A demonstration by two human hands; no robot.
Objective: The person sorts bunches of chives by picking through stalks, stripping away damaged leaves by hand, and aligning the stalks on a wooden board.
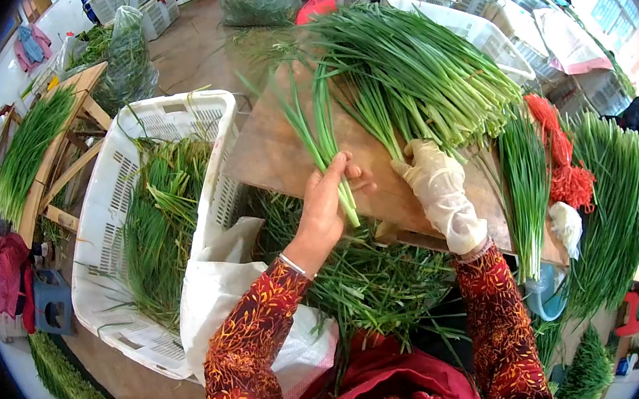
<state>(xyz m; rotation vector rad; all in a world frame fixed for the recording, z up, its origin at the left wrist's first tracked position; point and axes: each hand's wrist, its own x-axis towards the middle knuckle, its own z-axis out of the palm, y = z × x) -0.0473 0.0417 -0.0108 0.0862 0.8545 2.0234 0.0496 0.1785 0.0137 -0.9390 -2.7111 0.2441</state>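
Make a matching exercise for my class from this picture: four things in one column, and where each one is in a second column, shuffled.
Things
1. left hand
2. right hand
3. white crate
4. red string

Places
A. left of the wooden board
B. at the board's right edge
C. gripping a few green stalks
D. gloved, at the base of the big pile of greens

Pairs: 1-C, 2-D, 3-A, 4-B

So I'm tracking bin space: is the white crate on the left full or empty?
Partly full: the white crate holds loose greens, with bare slatted walls showing.
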